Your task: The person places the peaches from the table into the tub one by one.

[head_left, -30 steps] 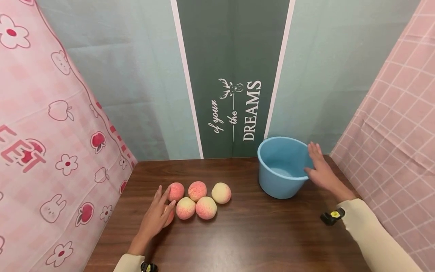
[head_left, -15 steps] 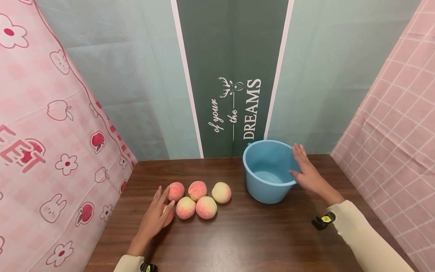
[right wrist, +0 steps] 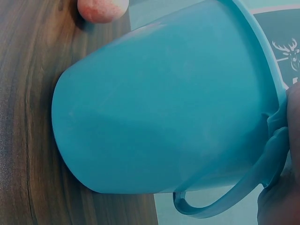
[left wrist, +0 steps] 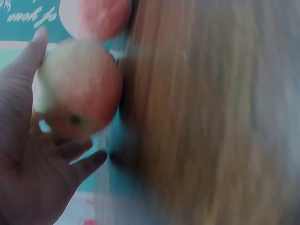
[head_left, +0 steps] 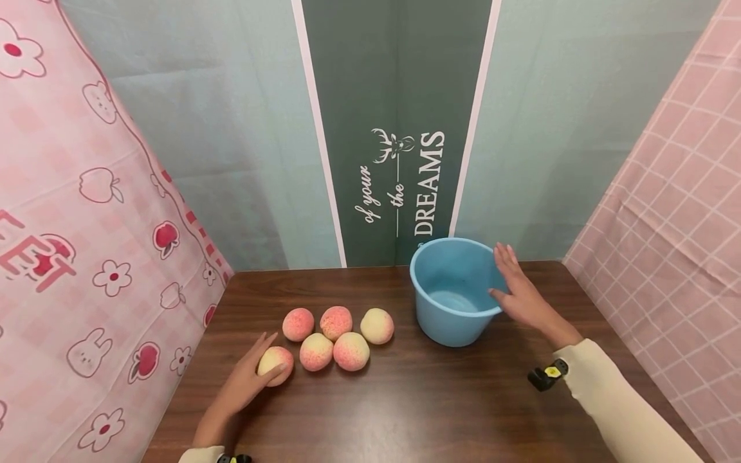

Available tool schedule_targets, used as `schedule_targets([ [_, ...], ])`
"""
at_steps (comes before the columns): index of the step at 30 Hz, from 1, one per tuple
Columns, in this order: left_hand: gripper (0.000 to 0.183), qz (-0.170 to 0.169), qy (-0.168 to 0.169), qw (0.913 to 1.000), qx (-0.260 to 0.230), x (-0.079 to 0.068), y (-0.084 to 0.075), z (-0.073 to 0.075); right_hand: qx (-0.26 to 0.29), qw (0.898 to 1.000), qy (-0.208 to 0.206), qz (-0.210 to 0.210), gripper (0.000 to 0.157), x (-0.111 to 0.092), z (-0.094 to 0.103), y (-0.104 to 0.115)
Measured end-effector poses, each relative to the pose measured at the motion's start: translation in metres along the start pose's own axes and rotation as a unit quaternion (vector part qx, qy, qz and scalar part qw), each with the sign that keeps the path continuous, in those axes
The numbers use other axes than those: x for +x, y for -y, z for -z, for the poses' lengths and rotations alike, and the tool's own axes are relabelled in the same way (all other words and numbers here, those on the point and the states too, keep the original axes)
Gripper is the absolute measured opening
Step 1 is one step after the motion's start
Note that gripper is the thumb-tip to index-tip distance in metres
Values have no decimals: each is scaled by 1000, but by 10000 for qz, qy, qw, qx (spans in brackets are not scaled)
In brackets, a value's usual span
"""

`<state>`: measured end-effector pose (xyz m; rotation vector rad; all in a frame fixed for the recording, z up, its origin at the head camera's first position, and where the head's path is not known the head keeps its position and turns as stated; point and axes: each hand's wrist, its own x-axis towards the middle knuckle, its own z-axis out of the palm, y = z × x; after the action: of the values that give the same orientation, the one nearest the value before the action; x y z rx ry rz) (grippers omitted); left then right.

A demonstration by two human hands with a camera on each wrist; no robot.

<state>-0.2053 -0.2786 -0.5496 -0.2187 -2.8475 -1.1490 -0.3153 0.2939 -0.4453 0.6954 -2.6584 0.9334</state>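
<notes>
A pink-and-cream peach [head_left: 276, 366] at the left end of the group lies between the thumb and fingers of my left hand [head_left: 243, 378]. In the left wrist view the thumb is on one side of this peach [left wrist: 82, 86] and curled fingers are beneath it; the view is blurred. My right hand [head_left: 525, 299] rests against the right rim of a blue plastic bucket [head_left: 454, 328], its fingers fairly straight and its thumb over the rim. In the right wrist view, the bucket's side and a loop handle [right wrist: 220, 206] show, with the hand only partly visible at the right edge.
Several more peaches sit close together, among them a red one [head_left: 298, 325], a speckled one [head_left: 351, 352] and a pale one [head_left: 377, 326], left of the bucket. The brown wooden table [head_left: 399, 411] ends at a green cloth backdrop [head_left: 399, 77], with pink cloths at both sides.
The right hand has moved left with the bucket, bringing it nearer the peaches. My left hand has drawn back left and toward me, and the end peach has shifted slightly with it.
</notes>
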Motion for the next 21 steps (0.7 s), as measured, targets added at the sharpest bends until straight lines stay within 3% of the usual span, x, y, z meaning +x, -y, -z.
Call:
schedule_targets([
  [7,92,-203,98,9995,-208,-11,15,4,19,10000,47,-40,84,3,2,-1],
  [11,90,-269,92,9983,-508,-11,17,2,62,10000,57,-52,84,4,2,-1],
  [21,84,-45,24,9923,-1240,-9,19,-3,25,9998,193,-52,84,8,1,2],
])
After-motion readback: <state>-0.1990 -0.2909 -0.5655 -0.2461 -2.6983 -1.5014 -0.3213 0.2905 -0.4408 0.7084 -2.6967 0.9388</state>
